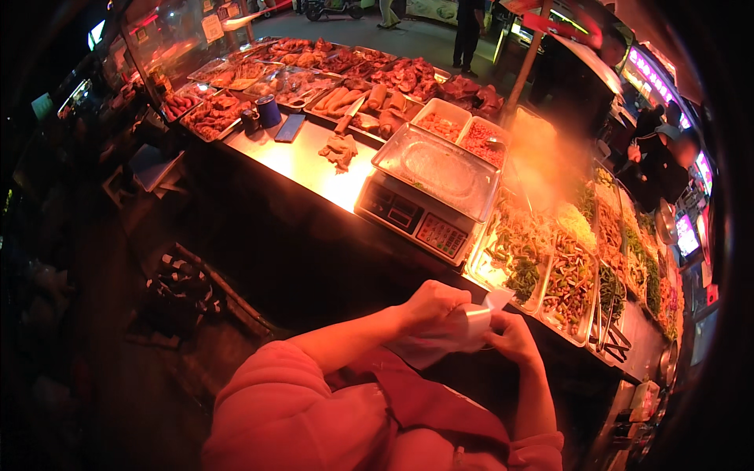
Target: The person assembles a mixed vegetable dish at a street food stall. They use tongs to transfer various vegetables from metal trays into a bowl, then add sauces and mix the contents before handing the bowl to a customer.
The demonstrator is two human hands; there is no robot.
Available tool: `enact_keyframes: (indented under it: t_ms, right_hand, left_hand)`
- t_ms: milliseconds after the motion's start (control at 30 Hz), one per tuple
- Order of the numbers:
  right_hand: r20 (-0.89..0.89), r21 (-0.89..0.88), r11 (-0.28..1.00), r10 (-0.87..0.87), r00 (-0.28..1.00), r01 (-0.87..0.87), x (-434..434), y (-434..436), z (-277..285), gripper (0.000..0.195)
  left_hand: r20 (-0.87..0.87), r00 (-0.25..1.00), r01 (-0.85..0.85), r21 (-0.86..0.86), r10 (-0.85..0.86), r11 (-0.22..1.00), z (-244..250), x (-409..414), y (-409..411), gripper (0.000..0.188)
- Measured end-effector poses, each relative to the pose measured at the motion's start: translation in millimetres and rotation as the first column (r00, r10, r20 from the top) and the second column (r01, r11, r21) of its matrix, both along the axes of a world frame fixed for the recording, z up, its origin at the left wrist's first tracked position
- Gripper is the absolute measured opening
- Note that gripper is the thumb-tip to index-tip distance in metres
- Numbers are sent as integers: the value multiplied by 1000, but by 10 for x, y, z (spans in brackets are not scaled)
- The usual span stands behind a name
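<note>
In front of my chest I hold a thin translucent plastic bag (439, 332) between both hands. My left hand (435, 305) is closed on one side of its top. The fingers of my right hand (513, 337) pinch the opposite side. Part of the bag sticks up between the hands and catches the light, while its lower part hangs down before my apron (433, 394). Just beyond my hands stands a digital weighing scale (415, 215) with a metal pan (439, 168) on top. To the right of the scale, a tray of mixed vegetables (518, 253) lies nearest my right hand.
Trays of cooked meat (294, 82) fill the far left. A knife (350, 115), a crumpled cloth or glove (339, 152) and a phone (290, 128) lie on the lit counter (265, 150). Tongs (602, 312) rest at the right. Steam (542, 159) rises there; a person (660, 159) stands beyond.
</note>
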State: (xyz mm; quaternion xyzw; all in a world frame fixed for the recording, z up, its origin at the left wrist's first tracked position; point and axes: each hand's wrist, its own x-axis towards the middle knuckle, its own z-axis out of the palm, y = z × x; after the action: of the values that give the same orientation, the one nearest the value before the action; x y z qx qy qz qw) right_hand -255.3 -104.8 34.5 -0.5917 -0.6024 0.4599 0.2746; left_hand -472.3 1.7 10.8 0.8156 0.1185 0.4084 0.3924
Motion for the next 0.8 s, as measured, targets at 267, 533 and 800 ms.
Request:
enact_keyframes:
  t_ms: [267,533,800]
  right_hand:
    - [-193,-101,995,-34,981,15,-579,148,-218,4]
    - [30,-4,994,106,994,-106,-1129,665,-523,25]
    - [-243,-141,922,320,916,-360,-1754,1242,-463,18]
  left_hand:
    - [-132,973,-162,190,189,968,-105,-576,120,8]
    - [-96,919,-347,263,382,900,-86,-1263,319,12]
    - [-151,785,-571,200,601,796,-267,-1869,416,7]
